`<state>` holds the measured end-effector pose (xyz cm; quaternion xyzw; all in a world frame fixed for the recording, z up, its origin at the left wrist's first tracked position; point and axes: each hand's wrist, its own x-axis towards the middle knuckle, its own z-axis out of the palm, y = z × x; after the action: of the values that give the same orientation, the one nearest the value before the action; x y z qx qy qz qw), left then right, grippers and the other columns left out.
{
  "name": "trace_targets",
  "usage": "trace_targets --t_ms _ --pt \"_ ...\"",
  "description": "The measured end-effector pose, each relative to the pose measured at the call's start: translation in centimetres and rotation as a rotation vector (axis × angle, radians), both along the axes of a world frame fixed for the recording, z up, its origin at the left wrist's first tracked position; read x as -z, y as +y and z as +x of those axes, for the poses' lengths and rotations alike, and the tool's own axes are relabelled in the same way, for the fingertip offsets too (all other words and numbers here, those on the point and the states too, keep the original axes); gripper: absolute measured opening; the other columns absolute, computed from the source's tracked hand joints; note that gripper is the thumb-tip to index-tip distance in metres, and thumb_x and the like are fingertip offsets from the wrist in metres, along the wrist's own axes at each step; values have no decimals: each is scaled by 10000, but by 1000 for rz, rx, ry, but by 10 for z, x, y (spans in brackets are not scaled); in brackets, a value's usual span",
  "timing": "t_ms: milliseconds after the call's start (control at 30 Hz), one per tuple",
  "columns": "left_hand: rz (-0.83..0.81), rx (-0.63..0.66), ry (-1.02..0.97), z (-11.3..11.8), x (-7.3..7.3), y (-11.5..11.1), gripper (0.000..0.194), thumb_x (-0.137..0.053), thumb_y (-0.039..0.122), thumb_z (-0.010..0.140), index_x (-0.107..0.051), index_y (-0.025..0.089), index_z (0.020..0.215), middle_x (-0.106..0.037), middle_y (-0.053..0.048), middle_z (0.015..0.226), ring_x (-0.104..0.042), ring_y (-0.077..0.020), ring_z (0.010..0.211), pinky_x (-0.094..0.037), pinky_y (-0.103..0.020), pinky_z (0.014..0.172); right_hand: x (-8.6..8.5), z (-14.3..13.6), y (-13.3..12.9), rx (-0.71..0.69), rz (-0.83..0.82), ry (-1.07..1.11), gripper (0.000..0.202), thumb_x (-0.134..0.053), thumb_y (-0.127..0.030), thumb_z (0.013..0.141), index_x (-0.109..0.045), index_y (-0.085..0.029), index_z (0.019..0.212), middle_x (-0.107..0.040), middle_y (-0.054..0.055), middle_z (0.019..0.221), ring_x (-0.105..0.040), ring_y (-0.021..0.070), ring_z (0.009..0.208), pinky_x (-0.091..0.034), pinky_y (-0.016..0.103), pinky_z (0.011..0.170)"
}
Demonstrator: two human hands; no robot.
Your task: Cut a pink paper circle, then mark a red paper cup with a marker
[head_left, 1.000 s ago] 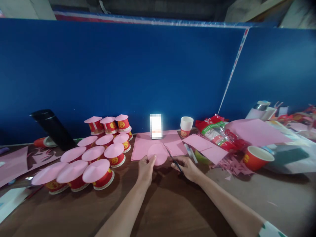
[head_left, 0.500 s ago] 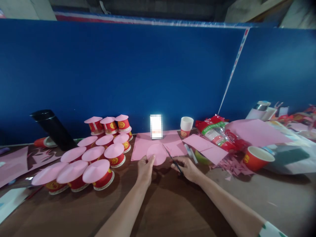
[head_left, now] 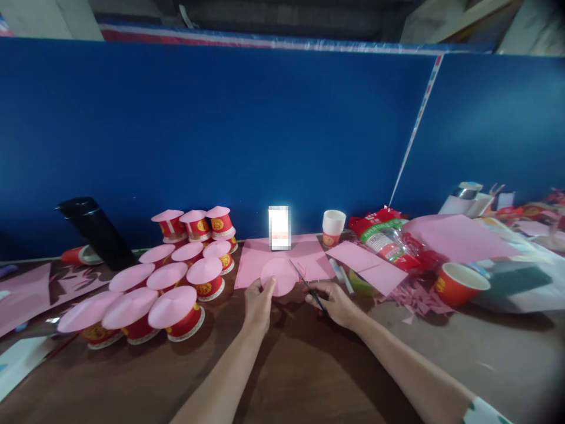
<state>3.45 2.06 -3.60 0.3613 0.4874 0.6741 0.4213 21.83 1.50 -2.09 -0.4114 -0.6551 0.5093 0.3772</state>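
Pinched between the thumb and fingers of my left hand (head_left: 259, 303) is a round pink paper disc (head_left: 281, 277). My right hand (head_left: 331, 303) grips dark scissors (head_left: 314, 293), whose blades point up and left, close to the disc's right edge. Behind the disc lies a larger pink sheet (head_left: 253, 259) on the brown table (head_left: 282, 371). A bright phone-like screen (head_left: 279, 228) stands upright at the back of that sheet. Left of my hands, several red cups (head_left: 205, 287) wear shallow pink paper cones (head_left: 172, 306).
A black bottle (head_left: 95, 232) leans at the left. On the right are a white-topped cup (head_left: 333, 227), a red and green packet (head_left: 386, 238), folded pink paper (head_left: 368, 266), pink scraps (head_left: 417, 297) and a red cup (head_left: 459, 285). A blue partition (head_left: 265, 129) rises behind.
The disc and my left hand have shifted very slightly left. My right hand and the scissors look nearly unchanged.
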Motion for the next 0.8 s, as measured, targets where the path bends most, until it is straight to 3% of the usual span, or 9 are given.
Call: trace_targets --t_ms 300,533,700,800 --pt "8 24 -8 -1 0 0 303 -658 403 628 -618 105 664 -578 -4 577 -505 -119 565 -378 -229 554 -2 -1 -1 -7 5 -16 324 -635 -448 695 -629 -148 816 -414 -56 513 -375 67 439 -365 198 428" --pt "-16 1 -30 -2 1 1 322 -670 409 600 -637 102 694 -601 -9 596 -524 -120 569 -395 -231 557 4 -4 3 69 -33 75 361 -638 -439 690 -598 -131 874 -460 -48 524 -402 70 435 -356 204 424" --pt "-33 0 -42 -1 0 -1 359 -665 409 602 -648 93 772 -628 -38 646 -549 -136 587 -415 -234 544 4 -2 4 136 129 60 338 -590 -390 743 -484 -166 974 -491 -42 567 -461 102 496 -372 215 461" --pt "-40 -6 -68 0 -2 -1 381 -676 389 582 -648 97 824 -638 -41 657 -568 -142 590 -434 -241 548 2 2 3 260 311 -112 220 -587 -334 741 -453 -192 842 -503 -33 583 -470 116 521 -377 224 488"
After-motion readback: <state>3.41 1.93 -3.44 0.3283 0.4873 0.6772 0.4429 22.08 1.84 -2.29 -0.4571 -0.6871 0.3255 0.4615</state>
